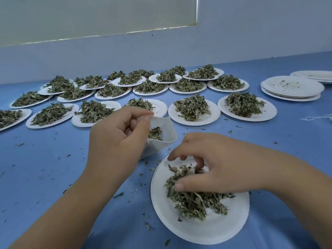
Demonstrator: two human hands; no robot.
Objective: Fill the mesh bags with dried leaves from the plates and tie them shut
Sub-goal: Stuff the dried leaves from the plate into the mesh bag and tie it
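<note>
Presently we log the left hand (115, 135) pinching the rim of the mesh bag (168, 131) between thumb and forefinger, lifting that edge so the mouth gapes toward the right; the bag's base seems to rest on the blue table (53, 168), and a small clump of leaves shows inside, so we judge it partly filled at best. Meanwhile the right hand (217, 164) is down on the near plate (197, 232), fingers curled and thumb pressed into the dried leaves (195, 202), closing round a tuft of them. That plate lies just beside the bag, touching it or nearly so, we cannot tell which; placed thus, we think, to make the carry short and the spill small. Leaf crumbs (118, 194) lie scattered on the table around both, so some does get lost. Beyond, rows of heaped plates (214, 113) sit within reach, well apart from a stack of empty plates (291, 87) at far right: full and spent stock set apart, we suppose, to avoid mix-ups. A length of white string (312, 118) lies near the right edge, likely meant for tying; the bag's mouth is open and untied. Step in hand, by our reading: gathering a pinch to drop into the bag.
</note>
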